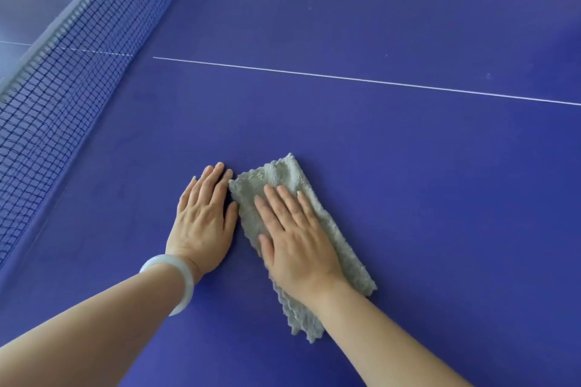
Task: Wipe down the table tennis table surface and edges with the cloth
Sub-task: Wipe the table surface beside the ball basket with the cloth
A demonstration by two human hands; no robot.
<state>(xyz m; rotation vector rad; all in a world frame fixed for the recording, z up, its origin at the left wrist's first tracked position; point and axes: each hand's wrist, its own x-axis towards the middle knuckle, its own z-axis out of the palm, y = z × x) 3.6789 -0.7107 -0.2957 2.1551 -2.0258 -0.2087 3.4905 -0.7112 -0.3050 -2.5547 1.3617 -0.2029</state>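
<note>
Grey fleecy cloth (pixel 284 179), folded into a long strip, lies flat on the blue table (pixel 408 198), running from near the middle of the view down toward the lower edge. Right hand (pixel 295 239) rests palm-down on the cloth's middle, fingers (pixel 276 201) straight and slightly spread, pressing rather than clasping; cloth shows beyond the fingertips and behind the wrist. Left hand (pixel 202 220) lies flat on bare table just beside the cloth's left edge, fingers extended and together, index fingertip at or touching the cloth's corner; contact cannot be confirmed. White bangle (pixel 185 273) on the left wrist. White centre line (pixel 361 80) crosses the table beyond the hands. Dark net (pixel 63 78) with pale top band stands at left, well apart from the cloth. Faint smudges on the far right surface. Middle of the cloth hidden under the right hand; both forearms cut off by the lower frame edge.
</note>
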